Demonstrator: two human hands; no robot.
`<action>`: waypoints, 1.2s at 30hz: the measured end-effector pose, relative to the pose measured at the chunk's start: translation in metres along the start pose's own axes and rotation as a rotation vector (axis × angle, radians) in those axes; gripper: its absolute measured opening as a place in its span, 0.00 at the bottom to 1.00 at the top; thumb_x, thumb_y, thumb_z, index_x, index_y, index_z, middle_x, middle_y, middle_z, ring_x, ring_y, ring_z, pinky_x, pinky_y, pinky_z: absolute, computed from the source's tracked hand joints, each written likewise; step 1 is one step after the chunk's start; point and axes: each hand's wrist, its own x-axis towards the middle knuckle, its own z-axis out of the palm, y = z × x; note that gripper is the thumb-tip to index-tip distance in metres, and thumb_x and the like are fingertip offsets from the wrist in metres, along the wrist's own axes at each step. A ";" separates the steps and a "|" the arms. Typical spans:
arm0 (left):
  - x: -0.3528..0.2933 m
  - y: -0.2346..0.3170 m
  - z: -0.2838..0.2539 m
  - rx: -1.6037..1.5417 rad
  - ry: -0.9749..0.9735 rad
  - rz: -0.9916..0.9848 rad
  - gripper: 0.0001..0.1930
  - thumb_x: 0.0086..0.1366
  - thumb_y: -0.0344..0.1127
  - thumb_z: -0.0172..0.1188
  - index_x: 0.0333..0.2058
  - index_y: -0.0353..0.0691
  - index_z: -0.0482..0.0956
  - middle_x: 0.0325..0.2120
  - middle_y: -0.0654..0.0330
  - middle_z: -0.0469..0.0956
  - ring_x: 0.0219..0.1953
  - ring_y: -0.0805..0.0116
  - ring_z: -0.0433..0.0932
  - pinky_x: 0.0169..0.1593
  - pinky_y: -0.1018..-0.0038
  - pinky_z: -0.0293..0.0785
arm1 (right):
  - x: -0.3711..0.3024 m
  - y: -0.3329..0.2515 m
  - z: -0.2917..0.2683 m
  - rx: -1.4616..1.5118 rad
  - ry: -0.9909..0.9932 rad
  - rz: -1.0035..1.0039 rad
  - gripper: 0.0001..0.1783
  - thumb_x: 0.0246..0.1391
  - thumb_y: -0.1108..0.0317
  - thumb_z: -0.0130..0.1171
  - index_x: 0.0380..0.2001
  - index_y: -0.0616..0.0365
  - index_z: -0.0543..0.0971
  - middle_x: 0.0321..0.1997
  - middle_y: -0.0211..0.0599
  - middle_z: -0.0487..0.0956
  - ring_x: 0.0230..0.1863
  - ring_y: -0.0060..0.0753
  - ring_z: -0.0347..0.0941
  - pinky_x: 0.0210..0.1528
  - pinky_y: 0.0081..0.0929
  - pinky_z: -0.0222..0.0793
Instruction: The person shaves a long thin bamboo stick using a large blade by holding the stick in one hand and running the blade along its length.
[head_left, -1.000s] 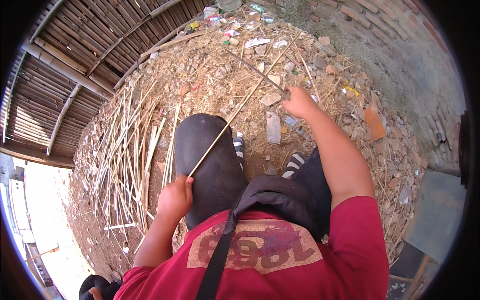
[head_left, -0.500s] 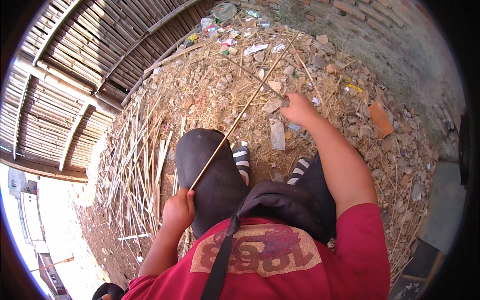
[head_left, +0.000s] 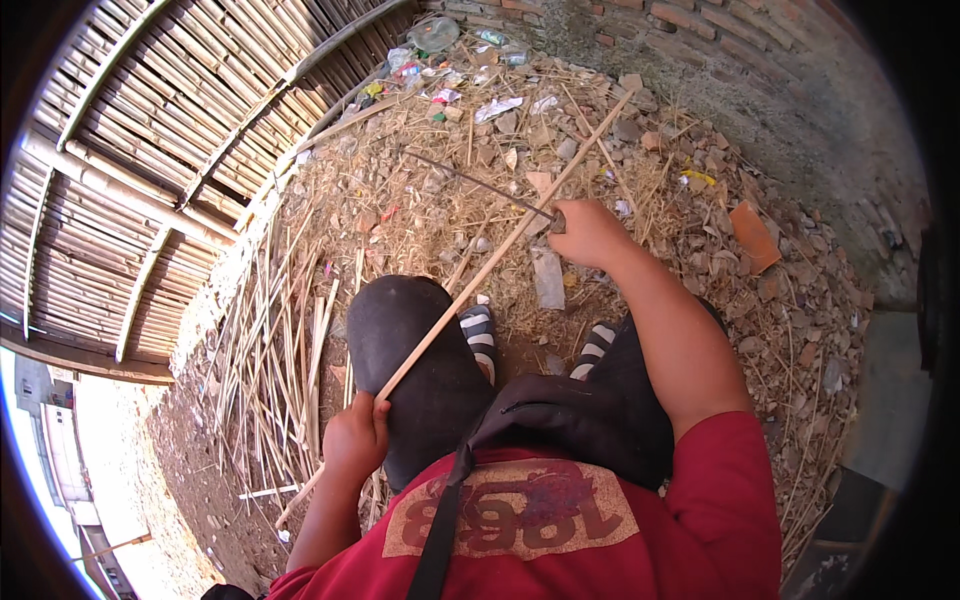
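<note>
Shifted since the earlier frame: the pale split-bamboo strip [head_left: 500, 254], its far end now further right, a broader face showing and a tail visible below the left hand [head_left: 355, 437]; also the thin dark blade [head_left: 478, 182], swung leftward with the right hand [head_left: 590, 233].

Left hand: fingers and thumb closed around the strip toward its near end, apparently to anchor it. Strip runs through this grasp, short tail to the lower left, long portion to the upper right.

Right hand: fist clenched on the blade's near end; any handle is hidden by the fingers. Strip passes just beside the knuckles. Blade lies crosswise to the strip, probably so that its edge can bear on it; whether the two touch, cannot tell.

Left thigh [head_left: 405, 335], dark-trousered: beneath the strip's middle, seemingly serving as a rest.

Between the feet and beyond: striped sandals [head_left: 478, 335], one pair; translucent plastic scrap [head_left: 548, 278], flat on rubble.

Left of the thigh: loose heap of bamboo strips [head_left: 316, 350], roughly lengthwise, near the left hand.

Right: orange-brown slab [head_left: 753, 238], tilted among stones.

Outermost: bamboo-slat panel [head_left: 150, 208], left; brick wall [head_left: 760, 90], upper right.
</note>
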 end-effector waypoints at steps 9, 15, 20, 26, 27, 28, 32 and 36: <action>0.017 -0.017 0.006 -0.175 0.000 0.095 0.14 0.73 0.41 0.53 0.32 0.37 0.69 0.20 0.39 0.75 0.26 0.32 0.75 0.30 0.43 0.67 | 0.012 0.029 0.007 0.063 -0.009 0.019 0.18 0.43 0.61 0.65 0.41 0.53 0.81 0.36 0.47 0.83 0.43 0.53 0.81 0.46 0.48 0.76; 0.019 -0.016 0.000 -0.203 -0.051 0.056 0.14 0.73 0.41 0.53 0.31 0.36 0.69 0.21 0.38 0.75 0.28 0.31 0.75 0.32 0.43 0.66 | -0.015 -0.041 -0.005 -0.244 -0.311 -0.216 0.17 0.46 0.59 0.66 0.39 0.53 0.82 0.37 0.45 0.83 0.43 0.52 0.81 0.47 0.49 0.77; 0.019 -0.022 0.001 -0.257 -0.053 0.080 0.16 0.74 0.42 0.52 0.31 0.36 0.69 0.22 0.38 0.74 0.29 0.30 0.74 0.32 0.43 0.65 | -0.014 -0.039 -0.024 -0.175 -0.287 -0.212 0.17 0.45 0.59 0.67 0.38 0.54 0.81 0.35 0.44 0.83 0.42 0.51 0.81 0.46 0.48 0.76; 0.023 -0.019 0.001 -0.235 -0.059 0.099 0.17 0.75 0.42 0.50 0.30 0.36 0.69 0.21 0.37 0.74 0.28 0.29 0.74 0.32 0.42 0.64 | 0.002 0.015 -0.016 -0.061 -0.069 -0.055 0.22 0.45 0.59 0.66 0.43 0.58 0.82 0.40 0.49 0.83 0.45 0.52 0.80 0.48 0.46 0.76; 0.022 -0.020 0.001 -0.247 -0.059 0.092 0.17 0.75 0.43 0.50 0.30 0.35 0.69 0.22 0.37 0.74 0.29 0.30 0.74 0.32 0.43 0.64 | 0.002 0.009 -0.015 -0.082 -0.120 -0.073 0.22 0.45 0.59 0.66 0.43 0.58 0.82 0.41 0.49 0.83 0.45 0.52 0.80 0.48 0.46 0.76; 0.023 -0.022 0.001 -0.268 -0.067 0.092 0.17 0.75 0.43 0.50 0.30 0.35 0.69 0.22 0.37 0.74 0.29 0.30 0.74 0.32 0.44 0.65 | 0.000 0.001 -0.017 -0.102 -0.171 -0.087 0.22 0.45 0.60 0.66 0.43 0.59 0.82 0.41 0.49 0.83 0.45 0.53 0.80 0.48 0.46 0.76; 0.024 -0.027 -0.001 -0.342 -0.119 0.060 0.18 0.75 0.42 0.49 0.29 0.34 0.69 0.23 0.37 0.74 0.30 0.31 0.74 0.32 0.46 0.65 | -0.003 -0.028 -0.025 -0.117 -0.354 -0.160 0.23 0.45 0.58 0.66 0.42 0.62 0.82 0.42 0.51 0.83 0.45 0.53 0.80 0.48 0.46 0.76; 0.025 -0.023 -0.003 -0.315 -0.085 0.094 0.18 0.75 0.42 0.49 0.29 0.34 0.70 0.22 0.37 0.74 0.29 0.31 0.74 0.32 0.46 0.65 | 0.009 0.009 -0.003 0.048 -0.205 -0.045 0.24 0.45 0.57 0.66 0.42 0.64 0.81 0.42 0.52 0.83 0.45 0.53 0.80 0.47 0.46 0.76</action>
